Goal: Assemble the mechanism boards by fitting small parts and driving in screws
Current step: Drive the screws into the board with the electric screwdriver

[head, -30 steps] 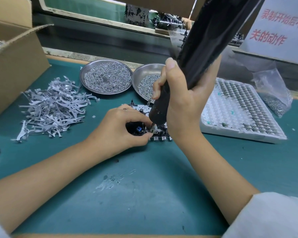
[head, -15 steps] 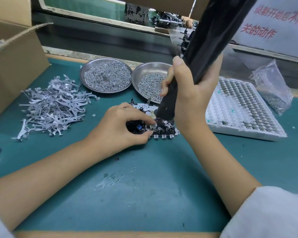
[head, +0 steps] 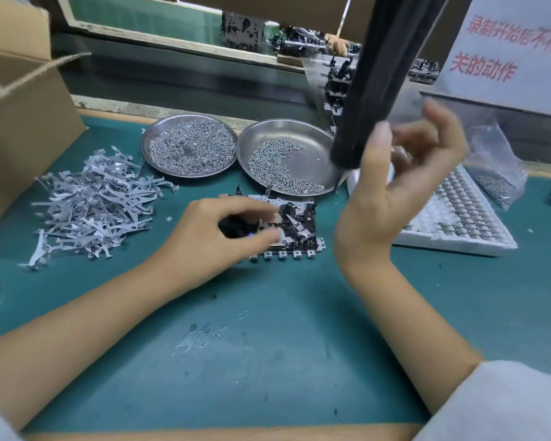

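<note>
Mechanism board [head: 287, 227] lies centre frame, gripped by the left hand [head: 217, 233]; right hand [head: 392, 186], fingers loose, hovers beside the hanging screwdriver [head: 372, 81].

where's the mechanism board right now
In the head view, the mechanism board lies mid-table on the green mat, just in front of the half-empty screw dish, with the left hand gripping its left part.

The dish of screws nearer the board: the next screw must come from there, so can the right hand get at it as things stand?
Probably yes. The right hand is open beside the hanging screwdriver, just off the right-hand dish; only the screwdriver's tip overhangs its rim.
</note>
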